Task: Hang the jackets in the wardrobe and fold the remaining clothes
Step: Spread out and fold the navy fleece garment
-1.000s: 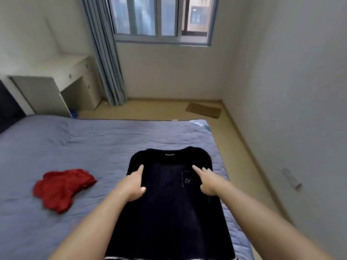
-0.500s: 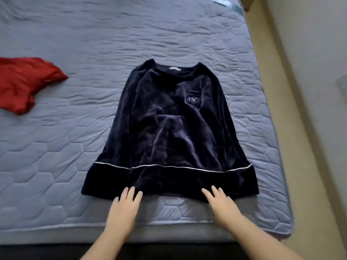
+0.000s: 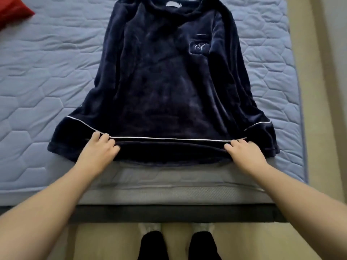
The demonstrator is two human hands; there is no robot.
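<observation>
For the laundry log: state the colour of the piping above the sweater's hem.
White piping on the navy sweater, clearest in the head view.

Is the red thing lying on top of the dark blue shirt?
No, the red cloth lies off to the left, with quilt showing between it and the dark blue shirt.
</observation>
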